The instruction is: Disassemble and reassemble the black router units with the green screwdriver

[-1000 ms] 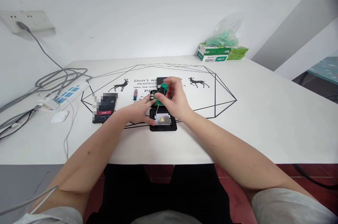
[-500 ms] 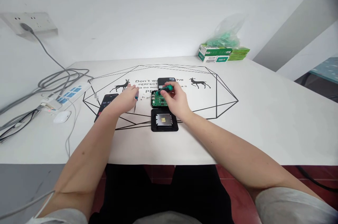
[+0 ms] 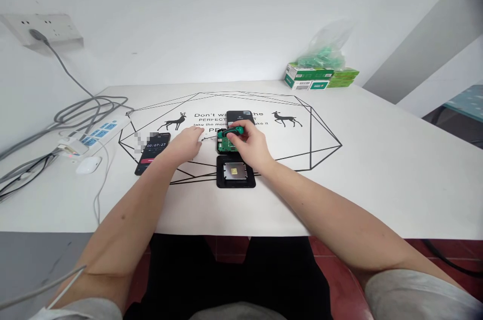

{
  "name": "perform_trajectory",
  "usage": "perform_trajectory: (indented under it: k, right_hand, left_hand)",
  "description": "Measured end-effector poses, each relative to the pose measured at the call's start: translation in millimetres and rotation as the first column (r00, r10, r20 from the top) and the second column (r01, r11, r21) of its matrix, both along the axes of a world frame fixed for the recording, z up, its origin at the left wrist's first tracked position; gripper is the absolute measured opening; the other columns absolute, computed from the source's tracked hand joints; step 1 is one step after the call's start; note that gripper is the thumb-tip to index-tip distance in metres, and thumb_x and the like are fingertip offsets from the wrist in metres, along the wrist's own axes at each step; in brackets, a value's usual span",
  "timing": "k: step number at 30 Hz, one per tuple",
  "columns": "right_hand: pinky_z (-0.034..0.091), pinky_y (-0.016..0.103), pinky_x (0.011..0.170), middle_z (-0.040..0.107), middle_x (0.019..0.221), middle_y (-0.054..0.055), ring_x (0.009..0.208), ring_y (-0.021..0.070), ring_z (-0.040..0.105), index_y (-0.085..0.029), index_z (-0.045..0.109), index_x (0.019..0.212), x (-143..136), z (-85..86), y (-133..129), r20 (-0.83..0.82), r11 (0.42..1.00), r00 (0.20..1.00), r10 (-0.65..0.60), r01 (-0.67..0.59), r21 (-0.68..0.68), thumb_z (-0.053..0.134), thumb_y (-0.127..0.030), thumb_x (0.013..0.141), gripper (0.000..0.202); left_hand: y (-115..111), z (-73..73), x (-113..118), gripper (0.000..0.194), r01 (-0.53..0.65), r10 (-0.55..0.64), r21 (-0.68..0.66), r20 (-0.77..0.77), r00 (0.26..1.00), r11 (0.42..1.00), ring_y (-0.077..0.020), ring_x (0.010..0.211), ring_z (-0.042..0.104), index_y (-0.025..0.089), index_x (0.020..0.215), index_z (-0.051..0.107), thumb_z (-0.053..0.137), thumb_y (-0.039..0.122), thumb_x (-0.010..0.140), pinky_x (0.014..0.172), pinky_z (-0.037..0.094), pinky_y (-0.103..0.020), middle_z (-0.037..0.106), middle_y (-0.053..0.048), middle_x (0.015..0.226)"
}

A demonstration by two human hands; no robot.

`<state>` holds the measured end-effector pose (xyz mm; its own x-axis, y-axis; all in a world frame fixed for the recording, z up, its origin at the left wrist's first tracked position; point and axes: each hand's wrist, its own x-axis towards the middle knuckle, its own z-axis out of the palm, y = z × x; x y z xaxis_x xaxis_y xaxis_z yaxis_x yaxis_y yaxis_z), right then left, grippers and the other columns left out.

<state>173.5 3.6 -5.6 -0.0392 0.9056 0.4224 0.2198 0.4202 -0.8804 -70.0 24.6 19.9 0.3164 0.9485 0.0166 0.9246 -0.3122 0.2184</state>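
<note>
In my right hand is a green-and-black screwdriver, tilted nearly flat with its thin shaft pointing left. It lies over a green circuit board in a black housing. My left hand is at the left, fingers drawn together close to small dark screws on the table; what is between the fingertips is hidden. The screwdriver's tip reaches toward these screws. Just in front of the board lies a black cover with a silver metal plate.
A phone running a timer rests left of my left hand. Farther left are a power strip, a white earbud case and grey cables. A black device stands behind the board; green boxes sit at the back right.
My left hand has shifted slightly right and down, now covering the blue-handled tool that showed beneath it. The screwdriver in my right hand has tipped flatter, its tip toward the screws.
</note>
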Motion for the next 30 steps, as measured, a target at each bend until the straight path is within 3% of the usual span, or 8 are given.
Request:
perform_trajectory:
  k: [4,7,10,13,18,30]
  right_hand:
    - [0.061,0.042,0.081,0.078,0.107,0.003,0.082,0.0178,0.068,-0.027,0.064,0.112,10.2,8.6,9.3,-0.144,0.995,0.985,-0.095,0.097,0.011,0.074,-0.04,0.089,0.028]
    - [0.059,0.04,0.078,0.071,0.096,0.0,0.077,0.0169,0.064,-0.028,0.059,0.11,18.7,13.4,18.8,-0.237,0.989,0.961,-0.144,0.147,-0.002,0.071,-0.036,0.09,0.025]
    - [0.056,0.037,0.07,0.063,0.086,-0.004,0.068,0.0152,0.06,-0.029,0.056,0.107,24.1,17.5,24.8,-0.323,0.988,0.934,-0.155,0.15,-0.039,0.068,-0.032,0.089,0.022]
    - [0.053,0.034,0.065,0.061,0.082,-0.005,0.065,0.0142,0.057,-0.028,0.055,0.103,24.9,20.7,26.2,-0.392,0.984,0.903,-0.176,0.155,-0.085,0.067,-0.029,0.086,0.021]
    - [0.051,0.033,0.062,0.059,0.079,-0.006,0.064,0.0137,0.056,-0.028,0.055,0.1,22.3,22.3,25.4,-0.424,0.981,0.886,-0.189,0.154,-0.115,0.068,-0.028,0.084,0.021]
    - [0.051,0.033,0.062,0.06,0.076,-0.006,0.068,0.0153,0.059,-0.028,0.055,0.101,22.3,22.7,24.4,-0.412,0.982,0.893,-0.183,0.153,-0.107,0.068,-0.026,0.082,0.023]
  left_hand:
    - [-5.2,9.0,4.4,0.055,-0.056,0.113,-0.165,0.359,0.927,0.985,-0.0336,0.134,0.069,0.022,0.143,0.067,0.071,0.038,0.09,0.117,0.056,-0.05,0.072,-0.012,0.146]
    - [-8.8,10.9,8.5,0.044,0.039,0.156,-0.311,0.577,0.802,0.95,-0.0298,0.121,0.075,0.021,0.124,0.075,0.08,0.036,0.083,0.112,0.06,-0.049,0.079,-0.011,0.127]
    - [-11.1,10.8,12.6,0.038,0.159,0.156,-0.376,0.682,0.715,0.913,-0.0284,0.113,0.076,0.021,0.113,0.078,0.087,0.033,0.078,0.108,0.06,-0.051,0.082,-0.01,0.114]
    - [-12.2,12.4,14.4,0.038,0.201,0.178,-0.406,0.723,0.667,0.892,-0.0258,0.104,0.075,0.02,0.109,0.08,0.091,0.031,0.075,0.099,0.061,-0.047,0.082,-0.009,0.107]
    - [-13.3,16.2,13.5,0.035,0.193,0.198,-0.433,0.706,0.68,0.881,-0.0218,0.094,0.072,0.021,0.107,0.081,0.09,0.031,0.075,0.085,0.057,-0.038,0.081,-0.007,0.105]
    - [-10.9,4.9,15.1,0.029,0.291,0.074,-0.371,0.717,0.693,0.882,-0.0215,0.093,0.071,0.022,0.1,0.08,0.086,0.042,0.079,0.095,0.057,-0.043,0.08,-0.007,0.106]
